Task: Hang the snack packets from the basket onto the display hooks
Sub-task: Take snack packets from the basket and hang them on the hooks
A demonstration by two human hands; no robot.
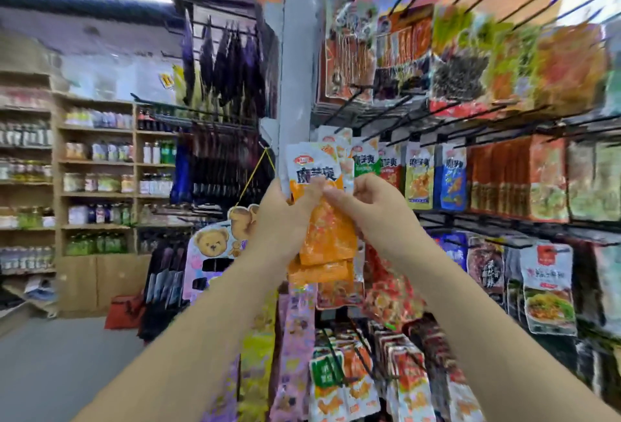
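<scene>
A bunch of orange and white snack packets is held up in front of the display rack, at the middle row of hooks. My left hand grips the bunch from the left, its thumb on the front packet. My right hand pinches the packets' right edge near the top. Just behind the bunch a black display hook sticks out, with similar packets hanging in that row. The basket is out of view.
Black hooks jut toward me from the upper rack, over rows of hanging packets. More packets hang lower right. A bear-print card display hangs at left. Wooden shelves of bottles line the far left wall.
</scene>
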